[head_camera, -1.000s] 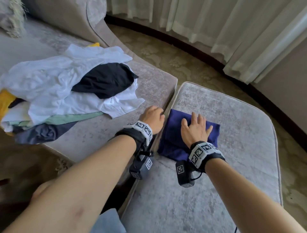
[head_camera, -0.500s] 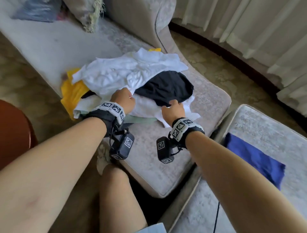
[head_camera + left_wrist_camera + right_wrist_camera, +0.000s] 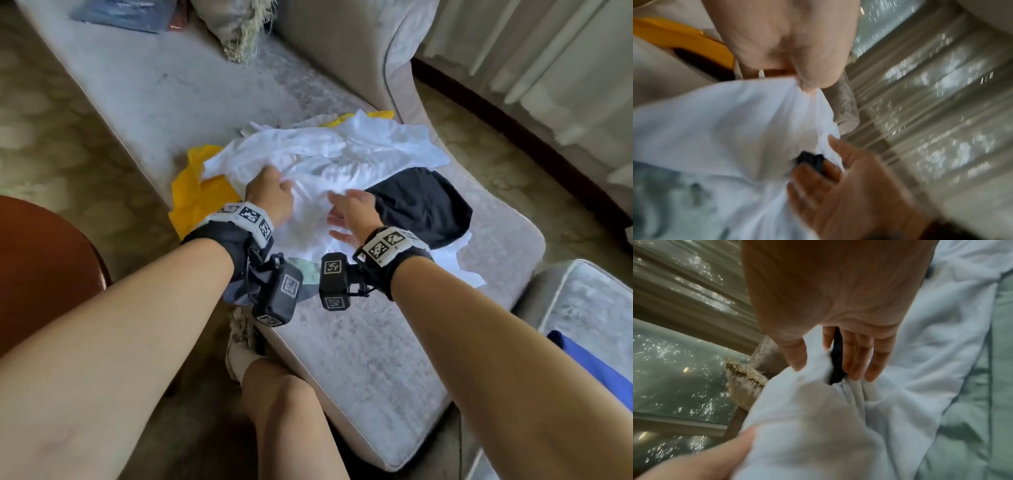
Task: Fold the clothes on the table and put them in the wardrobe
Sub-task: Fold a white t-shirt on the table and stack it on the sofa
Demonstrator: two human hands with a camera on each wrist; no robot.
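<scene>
A heap of loose clothes lies on the grey sofa seat [image 3: 359, 359]. A crumpled white garment [image 3: 342, 161] is on top, a black one [image 3: 421, 205] at its right, a yellow one [image 3: 202, 198] at its left, and a pale green one [image 3: 999, 386] underneath. My left hand [image 3: 274, 195] pinches a bunch of the white cloth [image 3: 735, 129] between thumb and fingers [image 3: 809, 81]. My right hand [image 3: 346, 212] reaches into the same white cloth with straight, spread fingers [image 3: 851, 353] and grips nothing. A folded blue garment [image 3: 582, 356] lies on the footstool at the lower right.
The grey footstool [image 3: 589, 294] stands close to the sofa's right end. A brown round table [image 3: 41, 274] is at the left and my bare knee [image 3: 284, 411] is in front. A fringed cushion [image 3: 239, 31] lies at the sofa's back, with curtains [image 3: 548, 68] behind.
Both hands left the folded blue garment and moved left to the heap. In the last half second the left hand gripped the white garment and the right hand moved from the black garment's edge onto it.
</scene>
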